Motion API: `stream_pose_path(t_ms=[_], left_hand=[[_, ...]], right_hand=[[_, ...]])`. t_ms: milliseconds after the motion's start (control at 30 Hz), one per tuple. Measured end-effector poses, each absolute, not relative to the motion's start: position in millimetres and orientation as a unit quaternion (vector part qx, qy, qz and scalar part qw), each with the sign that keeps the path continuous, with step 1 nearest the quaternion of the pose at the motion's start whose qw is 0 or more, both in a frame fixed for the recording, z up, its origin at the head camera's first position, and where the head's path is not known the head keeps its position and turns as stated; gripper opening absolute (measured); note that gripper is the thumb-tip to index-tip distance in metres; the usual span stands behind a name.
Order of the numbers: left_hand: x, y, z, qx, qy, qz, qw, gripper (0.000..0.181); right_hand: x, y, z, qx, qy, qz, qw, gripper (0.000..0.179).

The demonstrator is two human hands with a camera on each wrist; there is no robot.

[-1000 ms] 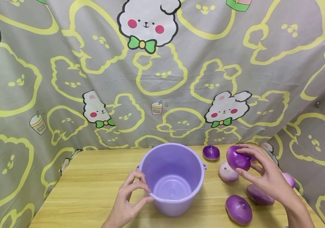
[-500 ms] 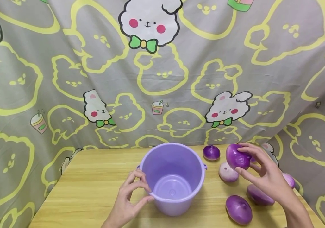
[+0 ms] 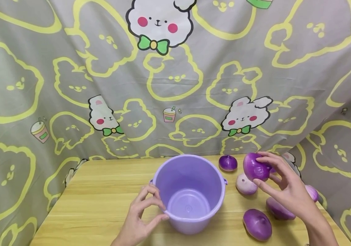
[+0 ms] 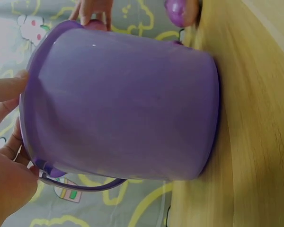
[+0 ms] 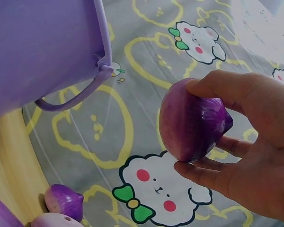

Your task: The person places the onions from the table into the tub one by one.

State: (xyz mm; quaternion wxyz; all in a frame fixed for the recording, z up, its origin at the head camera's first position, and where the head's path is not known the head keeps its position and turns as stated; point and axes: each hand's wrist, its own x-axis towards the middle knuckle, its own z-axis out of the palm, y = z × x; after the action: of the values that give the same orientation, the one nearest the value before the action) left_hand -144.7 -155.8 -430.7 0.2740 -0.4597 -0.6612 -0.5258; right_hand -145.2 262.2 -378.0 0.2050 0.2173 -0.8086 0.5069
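A lilac bucket (image 3: pixel 190 225) stands upright on the table, its inside bare down to the base. My left hand (image 3: pixel 141 215) pinches the near-left part of its rim between thumb and fingers. To the bucket's right, my right hand (image 3: pixel 290 194) holds a purple onion (image 3: pixel 255 167) by its sides, raised over a pale onion (image 3: pixel 246 184). In the right wrist view, the held onion (image 5: pixel 191 125) has its pointed end towards the palm. The bucket's handle (image 4: pixel 90 187) hangs down in the left wrist view.
More onions lie on the right of the wooden table (image 3: pixel 95 201): a dark one (image 3: pixel 228 163) at the back, one (image 3: pixel 257 224) in front and another (image 3: pixel 280 210) beneath the right forearm. A further onion (image 3: pixel 311 193) shows past the wrist. A printed curtain (image 3: pixel 175 85) hangs behind.
The bucket and my left hand have shifted slightly to the right. My right hand, still holding the onion, has risen a little.
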Motion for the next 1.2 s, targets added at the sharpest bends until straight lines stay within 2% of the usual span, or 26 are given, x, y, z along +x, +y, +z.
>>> stream_pose_path(t_ms=[233, 467, 733, 1200], left_hand=[[-141.6, -150.3, -426.1, -0.473, -0.659, -0.507, 0.290, 0.021], [-136.9, -146.5, -424.3, -0.472, -0.661, -0.507, 0.287, 0.022], [-135.4, -144.1, -424.4, -0.471, -0.658, -0.513, 0.286, 0.023], [-134.1, -145.7, -428.0, -0.463, -0.667, -0.513, 0.279, 0.025]], right_hand=[[-142.4, 259.3, -373.5, 0.208, -0.801, 0.527, 0.194, 0.067], [-140.7, 255.4, -371.5, 0.249, -0.764, 0.558, 0.207, 0.065], [-137.8, 251.6, -368.8, 0.248, -0.742, 0.590, 0.201, 0.067], [-136.5, 242.3, -366.6, 0.307, -0.687, 0.618, 0.226, 0.068]])
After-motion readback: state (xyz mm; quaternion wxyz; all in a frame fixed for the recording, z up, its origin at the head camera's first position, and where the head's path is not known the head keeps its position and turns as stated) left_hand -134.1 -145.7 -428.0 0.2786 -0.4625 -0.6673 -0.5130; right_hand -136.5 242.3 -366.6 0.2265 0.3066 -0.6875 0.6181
